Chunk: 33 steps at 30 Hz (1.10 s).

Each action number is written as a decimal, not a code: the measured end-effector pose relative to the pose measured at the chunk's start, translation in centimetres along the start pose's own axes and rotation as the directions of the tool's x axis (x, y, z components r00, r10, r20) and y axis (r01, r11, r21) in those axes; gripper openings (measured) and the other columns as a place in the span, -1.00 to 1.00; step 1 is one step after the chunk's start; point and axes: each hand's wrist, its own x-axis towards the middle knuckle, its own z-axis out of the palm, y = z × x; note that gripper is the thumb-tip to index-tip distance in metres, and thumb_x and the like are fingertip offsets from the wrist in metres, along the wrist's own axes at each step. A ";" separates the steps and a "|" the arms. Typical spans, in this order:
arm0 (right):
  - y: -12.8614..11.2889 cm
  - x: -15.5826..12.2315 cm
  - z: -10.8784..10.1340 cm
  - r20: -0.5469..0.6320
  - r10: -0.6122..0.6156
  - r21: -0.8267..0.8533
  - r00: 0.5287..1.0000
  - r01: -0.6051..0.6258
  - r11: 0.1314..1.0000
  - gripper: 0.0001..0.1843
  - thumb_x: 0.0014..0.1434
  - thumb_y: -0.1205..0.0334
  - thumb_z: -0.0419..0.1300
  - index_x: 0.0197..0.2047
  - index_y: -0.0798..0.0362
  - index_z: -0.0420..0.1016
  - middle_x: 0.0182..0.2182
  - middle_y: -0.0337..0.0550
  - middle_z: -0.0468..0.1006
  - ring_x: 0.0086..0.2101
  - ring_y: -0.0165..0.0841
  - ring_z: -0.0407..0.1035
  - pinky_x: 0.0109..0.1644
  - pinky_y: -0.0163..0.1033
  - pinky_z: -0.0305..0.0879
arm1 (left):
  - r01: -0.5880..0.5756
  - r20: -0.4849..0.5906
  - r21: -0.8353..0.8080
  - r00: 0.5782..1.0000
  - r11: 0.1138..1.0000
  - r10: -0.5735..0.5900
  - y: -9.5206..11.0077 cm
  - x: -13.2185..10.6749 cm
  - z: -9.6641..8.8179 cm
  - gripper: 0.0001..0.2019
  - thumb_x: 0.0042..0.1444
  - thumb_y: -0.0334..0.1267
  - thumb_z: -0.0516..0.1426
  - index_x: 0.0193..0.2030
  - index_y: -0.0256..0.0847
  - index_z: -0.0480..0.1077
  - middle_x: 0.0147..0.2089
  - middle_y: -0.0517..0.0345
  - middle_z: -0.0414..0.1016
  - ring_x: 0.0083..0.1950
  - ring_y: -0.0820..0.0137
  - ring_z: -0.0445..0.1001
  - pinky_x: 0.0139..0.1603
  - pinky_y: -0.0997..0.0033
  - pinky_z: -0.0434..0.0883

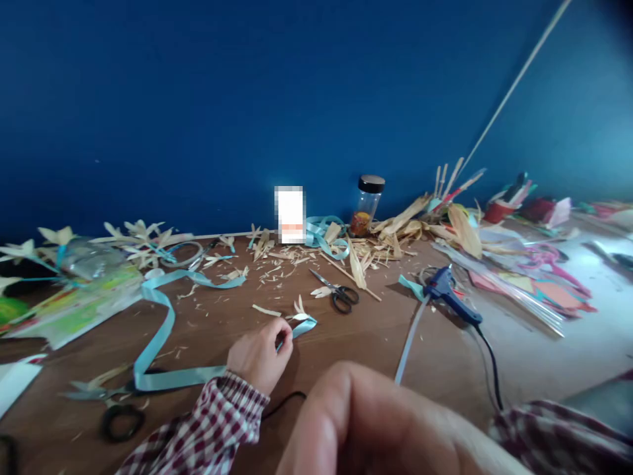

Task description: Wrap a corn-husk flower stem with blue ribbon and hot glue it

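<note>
My left hand (260,355) is closed in a pinch on a light blue ribbon (304,327). A small pale flower (299,314), which looks made of dried husk, sits by the ribbon's folded end, just past my fingertips. A long stretch of the same ribbon (171,378) runs left from under my wrist. My right hand (395,422) is very close to the camera, with bent fingers that run out of the frame at the bottom. Its fingertips are hidden, and I cannot see whether it holds anything. Black-handled scissors (343,297) lie beyond my left hand.
A blue glue gun (451,295) with a black cord lies to the right. More scissors (122,419) rest at the lower left. Husk scraps and a lidded jar (366,206) stand at the back by the wall. Finished pale flowers (141,236) are on the left, clear sticks (514,297) far right.
</note>
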 end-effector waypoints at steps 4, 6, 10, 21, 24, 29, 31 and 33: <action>1.3 -1.4 -0.9 -0.578 0.196 -0.013 0.792 -0.249 0.968 -0.73 0.28 0.06 -0.03 -0.07 -0.03 0.36 -0.28 -0.16 0.53 -0.32 -0.38 0.41 -0.29 -0.28 0.35 | 0.145 0.157 -0.230 0.981 0.962 -0.110 -0.3 0.9 -1.2 -0.74 0.08 -0.23 0.04 -0.13 -0.16 0.47 -0.33 0.13 0.59 -0.31 0.31 0.52 -0.31 0.41 0.33; 3.3 -1.7 -2.6 -0.641 0.198 -0.110 0.742 -0.344 0.932 -0.78 0.26 0.13 0.04 -0.11 0.02 0.38 -0.28 -0.15 0.52 -0.28 -0.36 0.40 -0.21 -0.25 0.34 | 0.177 0.215 -0.302 0.970 0.937 -0.114 -0.4 1.4 -1.8 -0.67 0.02 -0.28 0.07 -0.07 -0.19 0.48 -0.34 0.13 0.60 -0.30 0.32 0.52 -0.28 0.44 0.34; 7.4 -0.9 -5.5 -0.664 0.110 -0.284 0.740 -0.386 0.878 -0.78 0.25 0.19 0.04 -0.09 0.03 0.41 -0.28 -0.13 0.53 -0.28 -0.31 0.41 -0.17 -0.19 0.32 | 0.276 0.302 -0.409 0.940 0.870 -0.156 -0.2 1.9 -2.1 -0.61 -0.08 -0.34 0.07 -0.07 -0.25 0.50 -0.37 0.11 0.58 -0.39 0.33 0.50 -0.40 0.46 0.35; 10.5 1.8 -5.7 -0.571 0.264 -0.012 0.778 -0.329 0.944 -0.75 0.25 0.17 -0.02 -0.34 0.04 0.42 -0.48 -0.21 0.45 -0.50 -0.41 0.35 -0.47 -0.33 0.28 | 0.383 0.390 -0.690 0.912 0.614 -0.130 1.1 1.8 -1.6 -0.79 -0.13 -0.14 0.20 -0.42 -0.26 0.45 -0.61 0.29 0.39 -0.57 0.48 0.34 -0.51 0.51 0.28; 10.1 1.7 -6.0 -0.555 0.283 0.136 0.782 -0.251 0.958 -0.71 0.23 0.06 0.04 -0.42 0.04 0.39 -0.53 -0.26 0.37 -0.53 -0.44 0.29 -0.53 -0.37 0.26 | 0.379 0.389 -0.817 0.919 0.434 -0.070 1.7 2.2 -2.0 -0.71 -0.15 -0.09 0.25 -0.35 -0.26 0.43 -0.55 0.29 0.39 -0.58 0.54 0.31 -0.52 0.53 0.28; 9.5 1.2 -6.2 -0.457 0.389 0.541 0.800 -0.097 0.836 -0.74 0.19 0.04 0.13 -0.39 0.04 0.44 -0.45 -0.24 0.48 -0.46 -0.47 0.38 -0.51 -0.44 0.24 | 0.328 0.363 -0.870 0.931 0.367 0.029 2.2 2.1 -2.1 -0.72 -0.13 -0.08 0.28 -0.39 -0.27 0.43 -0.54 0.29 0.35 -0.57 0.62 0.23 -0.54 0.61 0.21; 9.4 1.1 -6.0 -0.445 0.438 0.659 0.781 -0.046 0.750 -0.85 0.18 0.13 0.16 -0.25 0.02 0.46 -0.39 -0.22 0.53 -0.41 -0.46 0.43 -0.45 -0.43 0.30 | 0.310 0.353 -0.864 0.935 0.397 0.037 2.0 1.9 -1.8 -0.71 -0.11 -0.08 0.28 -0.39 -0.29 0.44 -0.54 0.27 0.36 -0.54 0.61 0.24 -0.52 0.60 0.22; 9.4 0.9 -5.7 -0.472 0.452 0.717 0.757 0.031 0.697 -0.82 0.15 0.22 0.19 -0.14 0.01 0.43 -0.38 -0.23 0.54 -0.37 -0.47 0.46 -0.36 -0.41 0.37 | 0.300 0.343 -0.862 0.939 0.407 0.034 1.6 1.8 -1.4 -0.70 -0.09 -0.07 0.28 -0.38 -0.30 0.44 -0.51 0.24 0.39 -0.52 0.60 0.26 -0.49 0.59 0.24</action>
